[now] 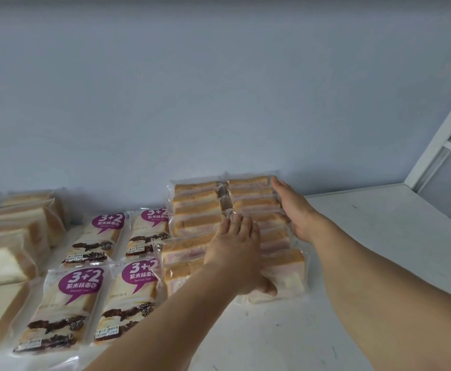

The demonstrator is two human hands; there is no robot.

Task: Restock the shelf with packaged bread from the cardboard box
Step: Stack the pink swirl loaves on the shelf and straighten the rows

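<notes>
Several clear packs of sliced pink-layered bread (196, 210) lie in two rows on the white shelf (366, 236), reaching back to the wall. My left hand (237, 253) lies flat on top of the packs between the two rows, fingers straight. My right hand (296, 210) presses its open palm against the right side of the right-hand row. The cardboard box is out of view.
Packs with purple "3+2" labels (77, 298) lie left of the pink bread, and plain toast packs (10, 236) sit at the far left. A blue wall (219, 103) backs the shelf. A white frame (443, 140) rises at the right.
</notes>
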